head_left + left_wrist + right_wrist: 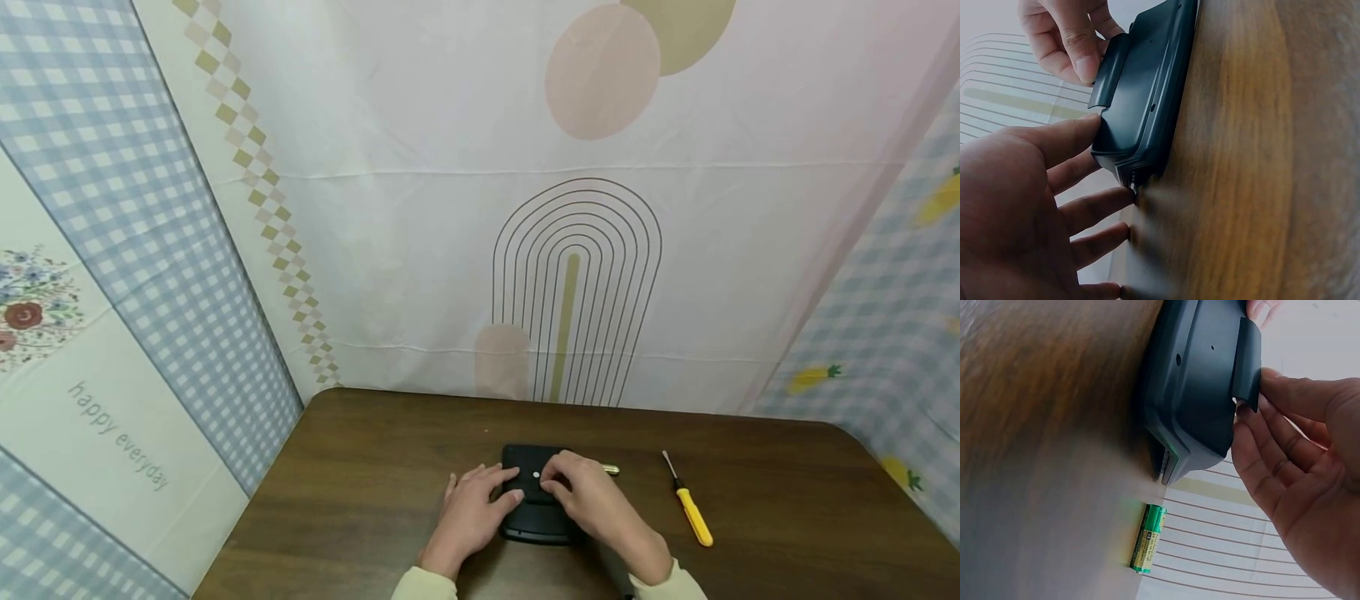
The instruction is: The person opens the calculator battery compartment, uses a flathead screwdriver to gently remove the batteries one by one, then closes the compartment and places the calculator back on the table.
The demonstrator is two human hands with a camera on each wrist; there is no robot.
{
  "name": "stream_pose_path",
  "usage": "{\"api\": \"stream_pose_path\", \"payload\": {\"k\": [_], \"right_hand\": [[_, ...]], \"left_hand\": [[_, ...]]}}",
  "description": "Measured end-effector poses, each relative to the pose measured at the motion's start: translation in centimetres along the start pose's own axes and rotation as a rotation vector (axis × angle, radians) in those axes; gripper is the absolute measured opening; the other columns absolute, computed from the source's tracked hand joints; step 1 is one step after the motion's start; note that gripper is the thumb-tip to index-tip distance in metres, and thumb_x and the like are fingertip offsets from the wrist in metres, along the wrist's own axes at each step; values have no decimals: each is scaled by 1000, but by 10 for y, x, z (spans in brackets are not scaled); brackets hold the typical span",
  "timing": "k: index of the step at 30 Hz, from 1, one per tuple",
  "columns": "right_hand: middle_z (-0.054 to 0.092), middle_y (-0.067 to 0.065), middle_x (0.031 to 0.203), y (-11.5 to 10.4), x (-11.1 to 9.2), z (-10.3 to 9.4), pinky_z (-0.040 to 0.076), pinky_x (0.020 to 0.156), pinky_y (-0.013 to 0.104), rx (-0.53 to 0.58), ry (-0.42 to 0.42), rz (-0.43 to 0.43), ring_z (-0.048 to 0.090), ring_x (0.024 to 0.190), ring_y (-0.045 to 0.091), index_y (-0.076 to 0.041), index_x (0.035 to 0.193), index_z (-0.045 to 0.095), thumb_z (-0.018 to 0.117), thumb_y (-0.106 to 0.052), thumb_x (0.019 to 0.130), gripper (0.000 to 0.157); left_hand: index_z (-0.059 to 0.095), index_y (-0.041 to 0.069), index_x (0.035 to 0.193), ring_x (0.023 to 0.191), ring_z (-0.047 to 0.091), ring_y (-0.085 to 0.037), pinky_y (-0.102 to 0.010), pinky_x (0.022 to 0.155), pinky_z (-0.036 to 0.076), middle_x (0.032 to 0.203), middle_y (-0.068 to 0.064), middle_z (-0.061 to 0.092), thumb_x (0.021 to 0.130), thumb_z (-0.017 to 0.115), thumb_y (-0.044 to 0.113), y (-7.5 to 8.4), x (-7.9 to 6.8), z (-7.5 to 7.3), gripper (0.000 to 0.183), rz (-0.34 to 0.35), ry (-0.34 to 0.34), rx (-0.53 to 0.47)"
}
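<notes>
A black plastic device [536, 527], perhaps a desk calculator, lies on the table with its back up. A small white round spot shows on it in the head view. My right hand [592, 496] pinches the edge of a black cover [1249, 365] on the device's back between thumb and fingers. That cover stands out a little from the body in both wrist views. My left hand [474, 508] rests at the device's left side, thumb and forefinger touching it and the other fingers spread. What lies under the cover is hidden.
A green and gold battery [1147, 540] lies just beyond the device's right side. Further right is a screwdriver [688, 504] with a yellow handle. The brown wooden table [360, 467] ends against a patterned cloth wall [405, 267] at the back.
</notes>
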State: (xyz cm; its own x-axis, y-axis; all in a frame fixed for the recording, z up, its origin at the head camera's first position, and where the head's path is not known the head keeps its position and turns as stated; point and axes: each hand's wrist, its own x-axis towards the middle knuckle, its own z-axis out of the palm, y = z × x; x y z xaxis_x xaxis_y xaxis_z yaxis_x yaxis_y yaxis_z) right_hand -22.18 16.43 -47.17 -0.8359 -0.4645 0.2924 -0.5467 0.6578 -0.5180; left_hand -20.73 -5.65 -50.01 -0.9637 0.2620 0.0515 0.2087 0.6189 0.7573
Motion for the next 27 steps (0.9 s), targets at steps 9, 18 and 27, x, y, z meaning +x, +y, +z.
{"api": "stream_pose_path", "payload": {"k": [9, 18, 27], "right_hand": [[63, -8, 90, -1, 2, 5, 56, 70, 32, -79, 25, 22, 63, 79, 11, -9, 92, 77, 82, -6, 93, 5], [60, -8, 87, 0, 4, 9, 53, 68, 31, -116, 39, 58, 57, 77, 10, -9, 90, 78, 84, -7, 91, 6], [60, -6, 87, 0, 5, 10, 53, 68, 32, -108, 37, 94, 56, 77, 10, -9, 90, 78, 84, -5, 91, 7]], "left_hand": [[71, 17, 141, 146, 45, -44, -79, 117, 13, 148, -15, 62, 104, 68, 37, 1, 0, 0, 42, -12, -2, 1], [72, 17, 140, 145, 46, -44, -79, 116, 14, 147, -15, 63, 104, 69, 38, 0, 1, 1, 41, -11, 1, 8], [71, 17, 140, 145, 46, -44, -79, 116, 15, 148, -15, 62, 104, 68, 38, -1, 1, 1, 42, -8, 2, 16]]}}
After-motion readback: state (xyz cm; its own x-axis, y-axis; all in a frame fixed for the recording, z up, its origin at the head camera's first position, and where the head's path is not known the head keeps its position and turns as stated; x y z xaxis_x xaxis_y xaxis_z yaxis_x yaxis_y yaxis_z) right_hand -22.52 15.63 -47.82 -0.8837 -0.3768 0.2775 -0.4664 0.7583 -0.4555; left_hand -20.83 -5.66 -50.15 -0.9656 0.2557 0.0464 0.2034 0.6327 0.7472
